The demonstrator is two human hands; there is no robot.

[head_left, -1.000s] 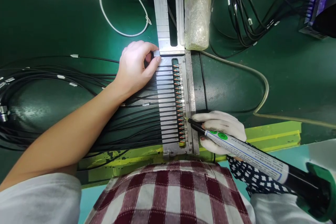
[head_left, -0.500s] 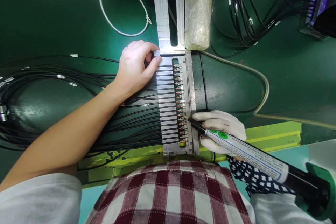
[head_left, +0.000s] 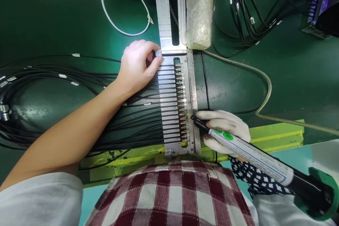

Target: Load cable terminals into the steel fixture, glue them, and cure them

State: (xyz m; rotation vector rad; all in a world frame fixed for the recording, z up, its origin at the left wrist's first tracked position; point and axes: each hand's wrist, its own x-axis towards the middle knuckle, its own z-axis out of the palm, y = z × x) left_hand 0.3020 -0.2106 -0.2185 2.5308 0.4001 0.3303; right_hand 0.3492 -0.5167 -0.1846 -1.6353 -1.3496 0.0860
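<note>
A slotted metal fixture plate [head_left: 167,102] holds a row of several connectors [head_left: 182,105], with thin black cables [head_left: 148,116] running off to the left. My bare left hand [head_left: 140,64] pinches a small metal block [head_left: 158,52] at the plate's upper left corner. Below and right of the plate, my right hand [head_left: 225,130], in a whitish glove, is closed around a black syringe [head_left: 251,157] with a white label. Its tip points left and sits beside the lower connectors, over the metal bar [head_left: 194,102].
A metal rail [head_left: 163,10] and a plastic-wrapped block [head_left: 200,10] stand above the plate. Coiled cables [head_left: 246,24] lie at upper right, a pale tube [head_left: 267,77] below them, and a white cable [head_left: 106,17] at upper left. Yellow-green tape [head_left: 275,137] marks the near edge.
The syringe and my right hand have shifted slightly right, so the tip is a little farther from the connectors. My left hand keeps its pinch on the block.
</note>
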